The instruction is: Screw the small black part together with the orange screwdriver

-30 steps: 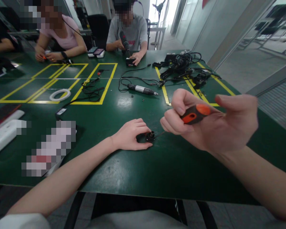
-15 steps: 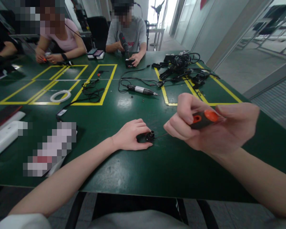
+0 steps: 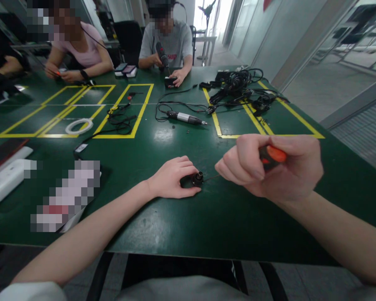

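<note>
My left hand rests on the green table and grips a small black part between thumb and fingers. A short round post stands up on the part's right end. My right hand is wrapped round the handle of a screwdriver, dark grey with an orange end. Its thin shaft points left and down, and the tip meets the right side of the black part; whether it sits in a screw is too small to tell.
Beyond my hands lies a black and silver electric screwdriver with its cable. A cable heap is at the back right. Left are a white power strip, a blurred packet and a white ring. People sit across the table.
My right hand has turned on the screwdriver handle, its fingers closing further over it, and the wrist side has drawn left. My left hand and the black part have stayed in place.
</note>
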The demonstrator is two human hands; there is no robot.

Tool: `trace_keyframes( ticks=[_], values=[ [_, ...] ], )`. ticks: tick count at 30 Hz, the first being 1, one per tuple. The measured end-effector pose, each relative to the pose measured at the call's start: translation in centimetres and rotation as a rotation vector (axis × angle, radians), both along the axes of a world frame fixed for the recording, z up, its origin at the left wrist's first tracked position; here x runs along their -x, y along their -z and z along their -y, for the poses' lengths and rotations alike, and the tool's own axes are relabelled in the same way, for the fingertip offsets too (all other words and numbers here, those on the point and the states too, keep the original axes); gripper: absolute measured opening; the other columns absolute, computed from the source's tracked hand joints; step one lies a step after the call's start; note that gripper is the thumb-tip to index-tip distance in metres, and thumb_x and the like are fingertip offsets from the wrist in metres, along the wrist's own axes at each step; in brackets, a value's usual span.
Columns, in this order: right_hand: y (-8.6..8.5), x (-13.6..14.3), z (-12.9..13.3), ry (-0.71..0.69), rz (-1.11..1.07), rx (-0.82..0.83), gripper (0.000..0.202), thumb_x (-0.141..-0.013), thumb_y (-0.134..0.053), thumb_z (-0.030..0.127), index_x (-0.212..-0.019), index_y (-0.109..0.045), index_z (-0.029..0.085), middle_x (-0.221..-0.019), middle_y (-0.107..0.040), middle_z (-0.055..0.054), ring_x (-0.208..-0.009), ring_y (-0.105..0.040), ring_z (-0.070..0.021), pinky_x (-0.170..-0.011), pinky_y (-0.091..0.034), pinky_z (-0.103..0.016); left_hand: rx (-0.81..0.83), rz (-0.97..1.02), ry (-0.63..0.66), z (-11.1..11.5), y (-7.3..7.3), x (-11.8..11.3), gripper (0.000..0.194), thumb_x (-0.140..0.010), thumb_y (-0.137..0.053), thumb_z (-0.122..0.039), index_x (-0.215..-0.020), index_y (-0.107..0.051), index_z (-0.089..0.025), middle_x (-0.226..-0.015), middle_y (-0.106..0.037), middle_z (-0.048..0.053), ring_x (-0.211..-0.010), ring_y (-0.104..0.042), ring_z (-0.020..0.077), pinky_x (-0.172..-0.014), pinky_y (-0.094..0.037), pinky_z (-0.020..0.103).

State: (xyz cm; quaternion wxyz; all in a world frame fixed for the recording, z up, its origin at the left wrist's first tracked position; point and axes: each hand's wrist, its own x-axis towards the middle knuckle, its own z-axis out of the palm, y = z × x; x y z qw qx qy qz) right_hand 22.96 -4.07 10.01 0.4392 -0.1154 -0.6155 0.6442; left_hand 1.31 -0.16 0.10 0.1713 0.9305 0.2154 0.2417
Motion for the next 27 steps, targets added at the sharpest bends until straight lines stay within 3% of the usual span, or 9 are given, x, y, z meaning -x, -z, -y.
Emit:
trace_keyframes(
  ticks=[4,8,11,15,18,22,27],
  values=[
    [0.1,-0.5,-0.3,0.092,0.007,0.030,0.035,-0.091,-0.062,0.057,-0.078,-0.049,0.027,-0.049,-0.025,0.011,-0.039,-0.020,-0.0128,-0.046,-0.028,-0.031,-0.005,-0.007,-0.024,0.1,0.1,0.0,0.027,-0.092,-0.069,-0.045,-0.094,-0.069,-0.018,-0.088,-0.072,0.007,-0.085,-0.063,0.0224,-0.078,-0.053,0.036],
    [-0.1,-0.4,-1.1,0.152,0.033,0.015,0.034,-0.090,-0.063,0.056,-0.077,-0.048,0.028,-0.054,-0.036,0.008,-0.041,-0.028,-0.0139,-0.046,-0.030,-0.032,-0.011,-0.019,-0.005,0.1,0.1,-0.1,0.030,-0.094,-0.067,-0.046,-0.093,-0.073,-0.017,-0.088,-0.073,0.008,-0.087,-0.064,0.0226,-0.080,-0.053,0.036],
    [-0.4,-0.3,-1.3,0.117,0.018,-0.047,0.040,-0.095,-0.061,0.053,-0.068,-0.049,0.025,-0.058,-0.041,0.004,-0.045,-0.035,-0.0135,-0.049,-0.034,-0.033,-0.035,-0.028,-0.006,0.1,0.0,-0.1,0.033,-0.095,-0.067,-0.047,-0.093,-0.075,-0.015,-0.085,-0.072,0.008,-0.084,-0.064,0.0225,-0.077,-0.051,0.036],
    [-0.5,-0.4,-0.7,-0.011,-0.034,-0.029,0.051,-0.103,-0.049,0.045,-0.057,-0.043,0.023,-0.051,-0.033,0.004,-0.042,-0.027,-0.0115,-0.046,-0.028,-0.032,-0.053,-0.052,-0.019,0.1,0.1,-0.2,0.034,-0.096,-0.065,-0.048,-0.091,-0.074,-0.016,-0.082,-0.070,0.007,-0.081,-0.062,0.0214,-0.075,-0.050,0.035],
    [-0.3,-0.7,-0.2,-0.087,-0.036,0.031,0.048,-0.099,-0.053,0.045,-0.057,-0.042,0.023,-0.046,-0.025,0.007,-0.038,-0.021,-0.0103,-0.043,-0.022,-0.031,-0.065,-0.055,-0.016,0.1,0.2,-0.3,0.034,-0.095,-0.066,-0.048,-0.084,-0.071,-0.017,-0.078,-0.068,0.006,-0.078,-0.060,0.0209,-0.071,-0.048,0.034],
    [0.1,-0.8,0.0,-0.035,-0.077,0.106,0.031,-0.086,-0.066,0.049,-0.074,-0.049,0.026,-0.047,-0.019,0.011,-0.037,-0.014,-0.0108,-0.043,-0.018,-0.031,-0.067,-0.044,-0.018,0.1,0.3,-0.3,0.034,-0.095,-0.067,-0.047,-0.078,-0.067,-0.017,-0.074,-0.066,0.004,-0.073,-0.058,0.0195,-0.069,-0.046,0.034],
    [-0.1,-0.6,-1.0,0.018,-0.052,0.039,0.030,-0.090,-0.065,0.049,-0.075,-0.052,0.026,-0.051,-0.038,0.007,-0.041,-0.028,-0.0133,-0.045,-0.027,-0.032,-0.069,-0.048,-0.022,0.1,0.2,-0.2,0.034,-0.095,-0.067,-0.047,-0.079,-0.066,-0.017,-0.073,-0.065,0.003,-0.073,-0.058,0.0191,-0.069,-0.046,0.033]
  ],
)
